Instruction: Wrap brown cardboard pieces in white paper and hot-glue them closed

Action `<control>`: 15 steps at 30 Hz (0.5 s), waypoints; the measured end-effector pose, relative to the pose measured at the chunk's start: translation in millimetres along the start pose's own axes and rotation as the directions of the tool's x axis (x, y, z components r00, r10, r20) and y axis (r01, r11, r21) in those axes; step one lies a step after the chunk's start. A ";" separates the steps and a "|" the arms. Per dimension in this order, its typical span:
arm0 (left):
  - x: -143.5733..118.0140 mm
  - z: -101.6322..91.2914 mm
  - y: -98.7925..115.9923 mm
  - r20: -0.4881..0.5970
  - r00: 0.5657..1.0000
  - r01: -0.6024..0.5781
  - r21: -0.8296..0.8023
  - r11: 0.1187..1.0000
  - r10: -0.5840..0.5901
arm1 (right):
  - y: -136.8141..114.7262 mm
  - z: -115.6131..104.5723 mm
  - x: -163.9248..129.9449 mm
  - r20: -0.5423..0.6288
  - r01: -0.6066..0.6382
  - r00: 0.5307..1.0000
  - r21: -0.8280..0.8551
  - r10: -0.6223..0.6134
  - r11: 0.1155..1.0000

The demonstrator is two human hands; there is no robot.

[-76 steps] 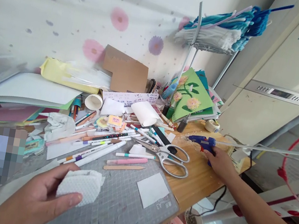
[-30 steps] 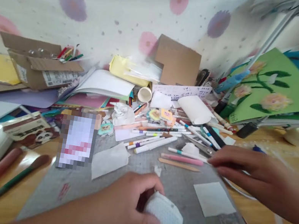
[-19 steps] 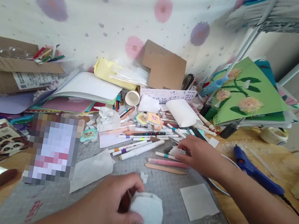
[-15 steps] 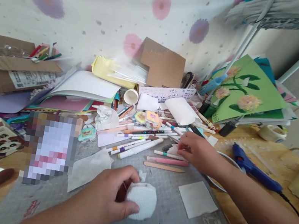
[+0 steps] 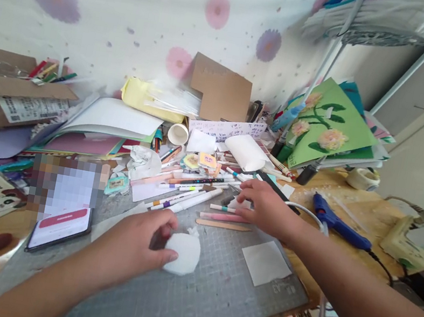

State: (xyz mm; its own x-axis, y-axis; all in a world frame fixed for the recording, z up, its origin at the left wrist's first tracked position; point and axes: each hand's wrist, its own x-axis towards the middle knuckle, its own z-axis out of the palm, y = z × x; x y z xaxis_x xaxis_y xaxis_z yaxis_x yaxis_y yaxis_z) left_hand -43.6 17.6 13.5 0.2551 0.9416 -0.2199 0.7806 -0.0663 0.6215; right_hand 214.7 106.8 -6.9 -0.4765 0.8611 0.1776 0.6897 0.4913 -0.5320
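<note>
My left hand [image 5: 144, 239] is closed on a white rounded piece of soft paper [image 5: 185, 255], its thumb on the near edge and its fingers behind. The piece is just above or on the grey cutting mat [image 5: 193, 308]. Farther back and to the right, my right hand [image 5: 263, 203] is among the pens with its fingers bent down. Whatever its fingertips touch is mostly hidden; a metal tip and a scrap of white paper show beside them. Close below that hand lie a pink pen [image 5: 222, 217] and a wooden stick [image 5: 222, 226].
A square white sheet [image 5: 265, 263] lies on the mat at right. A phone [image 5: 63, 225] lies at left. Several markers and paper scraps cover the back. A blue glue gun [image 5: 338, 222] with a cord rests at right. Cardboard boxes [image 5: 13, 96] and papers line the wall.
The view has shifted a little to the right. The left hand still has the white piece, now seen flatter. The right hand remains by the pens, its fingers slightly lower.
</note>
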 end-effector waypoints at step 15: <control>2.5 19.2 41.6 -0.150 0.983 -0.184 -0.784 0.593 0.106 | -75.7 -24.6 -33.8 0.119 -0.226 0.950 0.899 0.288 0.376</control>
State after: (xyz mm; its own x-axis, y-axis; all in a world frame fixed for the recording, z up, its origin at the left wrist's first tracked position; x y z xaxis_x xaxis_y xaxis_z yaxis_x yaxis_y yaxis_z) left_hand 0.5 10.9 24.3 0.2481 0.9680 -0.0372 -0.0310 0.0464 0.9984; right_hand 191.9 43.7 47.7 -0.3192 0.9441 -0.0828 -0.1230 -0.1279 -0.9841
